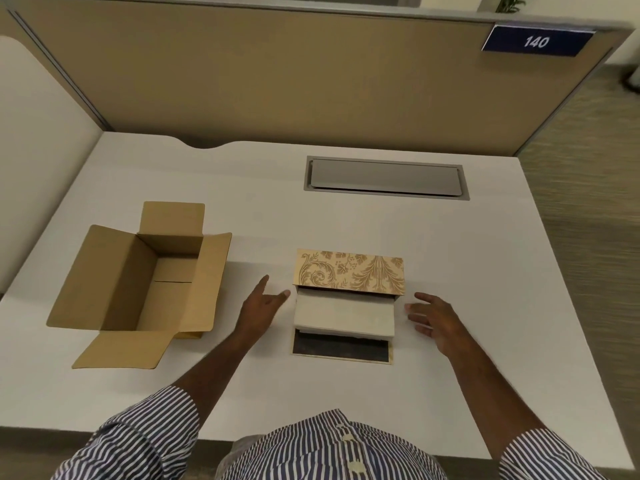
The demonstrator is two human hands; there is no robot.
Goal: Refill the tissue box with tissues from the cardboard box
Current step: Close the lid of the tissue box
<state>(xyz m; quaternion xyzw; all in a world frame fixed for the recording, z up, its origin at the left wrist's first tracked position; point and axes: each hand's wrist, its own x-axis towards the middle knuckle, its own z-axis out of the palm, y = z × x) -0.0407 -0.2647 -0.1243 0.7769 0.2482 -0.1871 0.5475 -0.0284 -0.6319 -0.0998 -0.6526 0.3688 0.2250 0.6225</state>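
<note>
The tissue box [349,271], tan with a gold leaf pattern, lies open on the white desk [485,271] in front of me. A stack of white tissues [344,315] fills it, and a dark flap [341,348] lies flat at its near side. My left hand [261,304] hovers just left of the tissues with fingers spread, holding nothing. On the other side of the tissues my right hand [431,318] is also spread and holds nothing. The brown cardboard box [145,282] stands at the left with its flaps open, and its inside looks empty.
A grey cable hatch [386,178] is set into the desk at the back. A tan partition wall [311,81] with a blue sign "140" [536,41] closes off the far edge. Carpet floor [588,202] lies to the right of the desk.
</note>
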